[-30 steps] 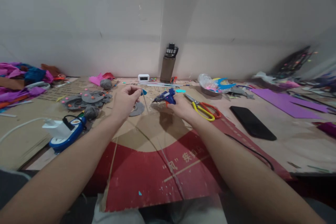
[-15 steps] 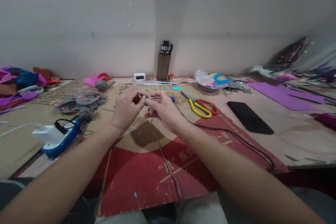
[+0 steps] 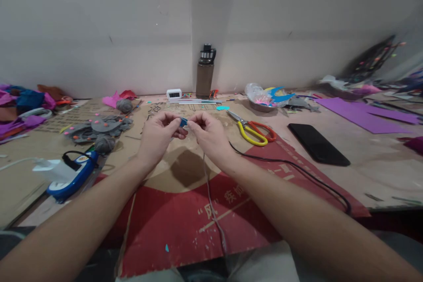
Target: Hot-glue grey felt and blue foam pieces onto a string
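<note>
My left hand (image 3: pixel 162 134) and my right hand (image 3: pixel 209 134) meet above the cardboard sheet, fingertips almost touching. Between them is a small dark blue piece (image 3: pixel 183 122), perhaps felt or foam, pinched from both sides. Its exact shape is covered by the fingers. A thin grey yarn (image 3: pixel 211 205) runs from beneath my right hand down over the red part of the cardboard (image 3: pixel 165 229) to the front edge. Just right of my right hand lie scissors (image 3: pixel 253 132) with one yellow and one orange handle, blades partly apart.
A black cord (image 3: pixel 291 163) crosses the board toward a black phone (image 3: pixel 317 144). At left stand a blue power strip (image 3: pixel 71 178) and grey felt pieces with pins (image 3: pixel 99 125). Behind are a bottle (image 3: pixel 205 77), a small white clock (image 3: pixel 174 94) and a bowl (image 3: pixel 262 106).
Both hands have turned slightly, and more of the blue piece now shows between the fingertips. The yarn's upper end has shifted right. The camera view has tilted and moved a little.
</note>
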The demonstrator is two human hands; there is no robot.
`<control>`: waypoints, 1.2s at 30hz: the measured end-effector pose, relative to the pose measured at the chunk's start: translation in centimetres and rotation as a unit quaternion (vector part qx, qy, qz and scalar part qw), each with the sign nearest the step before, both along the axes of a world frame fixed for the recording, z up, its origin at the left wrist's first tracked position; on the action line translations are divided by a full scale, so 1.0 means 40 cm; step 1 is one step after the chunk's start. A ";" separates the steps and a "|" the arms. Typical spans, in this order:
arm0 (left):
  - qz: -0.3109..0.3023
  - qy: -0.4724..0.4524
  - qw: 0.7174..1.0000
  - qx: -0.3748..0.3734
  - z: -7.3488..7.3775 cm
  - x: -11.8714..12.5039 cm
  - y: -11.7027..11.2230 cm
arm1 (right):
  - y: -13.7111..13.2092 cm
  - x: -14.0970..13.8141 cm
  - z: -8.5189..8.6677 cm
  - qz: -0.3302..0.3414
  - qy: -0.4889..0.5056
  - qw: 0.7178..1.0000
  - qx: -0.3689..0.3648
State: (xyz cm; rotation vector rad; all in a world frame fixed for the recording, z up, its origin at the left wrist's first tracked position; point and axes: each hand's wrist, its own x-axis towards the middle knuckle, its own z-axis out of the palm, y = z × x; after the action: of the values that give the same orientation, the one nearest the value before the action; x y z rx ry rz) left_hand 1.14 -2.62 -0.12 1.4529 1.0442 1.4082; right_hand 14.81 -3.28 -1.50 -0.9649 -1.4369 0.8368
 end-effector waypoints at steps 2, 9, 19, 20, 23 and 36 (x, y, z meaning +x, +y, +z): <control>-0.006 -0.013 1.000 -0.001 -0.002 0.000 0.000 | 0.002 0.005 -0.002 -0.010 -0.010 1.000 0.013; -0.012 -0.031 0.999 -0.002 0.002 0.002 -0.007 | -0.009 0.008 0.000 -0.038 -0.061 0.996 0.054; -0.027 -0.013 1.000 0.004 0.003 0.001 -0.009 | -0.010 0.018 0.007 -0.063 -0.082 0.993 0.056; -0.025 -0.010 1.000 0.003 0.004 0.002 -0.010 | -0.010 0.018 0.007 -0.064 -0.085 0.993 0.058; -0.025 -0.004 1.000 -0.002 0.006 0.003 -0.012 | -0.010 0.019 0.008 -0.063 -0.093 0.992 0.060; -0.033 -0.048 0.998 -0.023 0.007 0.004 -0.012 | -0.014 0.022 0.004 -0.056 -0.133 0.987 0.070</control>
State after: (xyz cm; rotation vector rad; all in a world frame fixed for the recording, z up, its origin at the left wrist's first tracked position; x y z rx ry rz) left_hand 1.30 -3.12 0.18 1.3607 0.9532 1.3854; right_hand 15.67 -3.84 -1.36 -1.0679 -1.6282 0.5301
